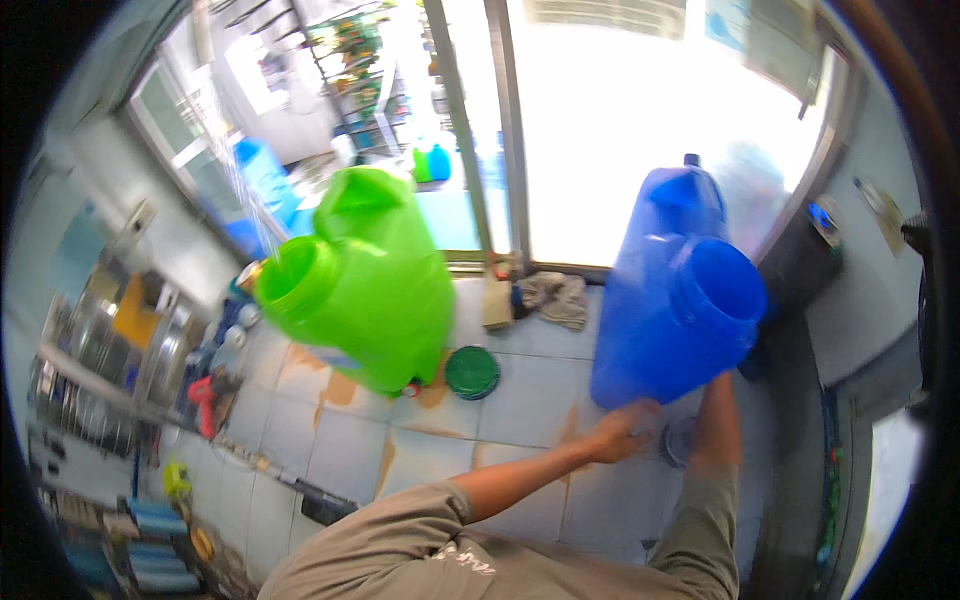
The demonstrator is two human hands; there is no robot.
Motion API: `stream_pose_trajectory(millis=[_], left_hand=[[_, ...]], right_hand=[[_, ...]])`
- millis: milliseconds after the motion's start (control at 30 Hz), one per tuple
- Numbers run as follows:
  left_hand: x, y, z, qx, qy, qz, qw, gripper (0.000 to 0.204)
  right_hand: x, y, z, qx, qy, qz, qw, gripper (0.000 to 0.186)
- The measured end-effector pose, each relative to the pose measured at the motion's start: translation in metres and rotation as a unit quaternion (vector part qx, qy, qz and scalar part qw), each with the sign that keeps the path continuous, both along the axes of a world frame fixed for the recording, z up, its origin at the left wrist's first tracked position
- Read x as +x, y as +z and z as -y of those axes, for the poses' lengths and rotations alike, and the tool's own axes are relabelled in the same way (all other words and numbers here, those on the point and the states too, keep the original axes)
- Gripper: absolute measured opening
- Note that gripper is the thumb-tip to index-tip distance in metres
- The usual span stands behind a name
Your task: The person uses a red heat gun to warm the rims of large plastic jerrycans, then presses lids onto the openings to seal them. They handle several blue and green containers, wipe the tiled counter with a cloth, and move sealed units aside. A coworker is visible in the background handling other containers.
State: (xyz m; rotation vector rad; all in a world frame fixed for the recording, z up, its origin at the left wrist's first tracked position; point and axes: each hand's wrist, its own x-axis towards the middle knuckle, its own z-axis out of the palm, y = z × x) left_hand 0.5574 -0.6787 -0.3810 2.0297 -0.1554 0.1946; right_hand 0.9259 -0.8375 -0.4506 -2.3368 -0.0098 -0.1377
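Observation:
A large blue plastic water container (650, 345) stands on the right, its wide round mouth uncapped and facing me. My left hand (625, 432) is at its lower front edge; motion smears the fingers, so their grip is unclear. My right hand (722, 388) reaches to the container's lower right side, its fingers hidden behind the plastic. Between my forearms a round bluish lid (680, 441) lies on the floor. To the left is a similar bright green container (390, 290), also uncapped. A clear stream or tube (240, 180) runs down into its mouth.
A dark green round lid (472, 372) lies on the tiles beside the green container. A crumpled grey cloth (556, 300) and a yellowish block (497, 304) sit by the glass door frame (505, 130). Further left are a red tool (203, 402) and a metal rack (90, 365).

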Motion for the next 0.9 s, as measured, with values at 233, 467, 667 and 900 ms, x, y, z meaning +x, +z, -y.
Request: stream_pose_trajectory(millis=[233,467,667,900], left_hand=[[-0.001,0.008,-0.004,-0.031,-0.005,-0.052,0.998,0.046],[-0.101,0.008,-0.071,-0.158,-0.162,-0.046,0.973,0.022],[-0.276,-0.030,-0.143,-0.183,-0.063,-0.180,0.964,0.018],[-0.374,-0.041,-0.171,-0.213,-0.015,-0.187,0.959,0.020]], right_hand=[[-0.088,0.075,0.008,0.008,-0.048,0.064,0.997,0.056],[-0.324,0.252,0.105,-0.194,-0.168,0.315,0.914,0.054],[-0.462,0.378,0.293,-0.332,-0.565,0.077,0.751,0.088],[-0.537,0.363,0.365,-0.289,-0.608,-0.107,0.732,0.089]])
